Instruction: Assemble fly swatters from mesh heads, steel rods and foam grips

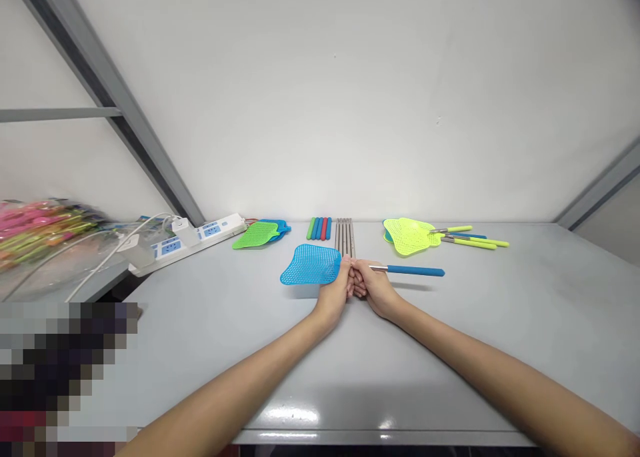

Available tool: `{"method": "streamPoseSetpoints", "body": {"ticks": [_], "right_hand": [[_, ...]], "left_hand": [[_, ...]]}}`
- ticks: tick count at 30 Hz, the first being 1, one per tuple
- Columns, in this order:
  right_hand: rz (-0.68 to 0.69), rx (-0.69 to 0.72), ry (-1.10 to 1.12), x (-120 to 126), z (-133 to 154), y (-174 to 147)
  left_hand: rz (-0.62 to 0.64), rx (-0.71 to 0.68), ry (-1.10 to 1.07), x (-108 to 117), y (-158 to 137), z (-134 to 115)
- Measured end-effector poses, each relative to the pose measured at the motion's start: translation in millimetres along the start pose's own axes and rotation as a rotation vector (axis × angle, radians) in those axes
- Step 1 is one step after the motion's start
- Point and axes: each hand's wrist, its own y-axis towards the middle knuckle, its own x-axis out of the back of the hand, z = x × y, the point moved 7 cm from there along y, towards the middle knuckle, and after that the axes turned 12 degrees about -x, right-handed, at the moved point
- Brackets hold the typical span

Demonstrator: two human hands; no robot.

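Above the middle of the table, both hands meet on one blue fly swatter. My left hand (336, 288) is closed around the neck of its perforated blue swatter head (311, 265), which points left. My right hand (374, 285) is closed on the metal rod, and the blue handle (416, 270) sticks out to the right. The fingers hide the joint between head and rod. Just behind the hands lies a row of metal rods (345, 234). Left of them sit several short handle grips (319, 228) in green, blue and red.
Green (256, 235) and blue swatter heads (278, 228) lie at the back left, by a white power strip (193, 244) with cables. Yellow swatters (413, 236) with rods and handles are piled at the back right. Bagged colourful items (45, 237) stand far left.
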Motion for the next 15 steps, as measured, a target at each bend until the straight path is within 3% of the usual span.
{"method": "streamPoseSetpoints", "body": {"ticks": [15], "right_hand": [[-0.073, -0.226, -0.058, 5, -11, 4]], "left_hand": [[-0.034, 0.045, -0.151, -5, 0, 8]]}}
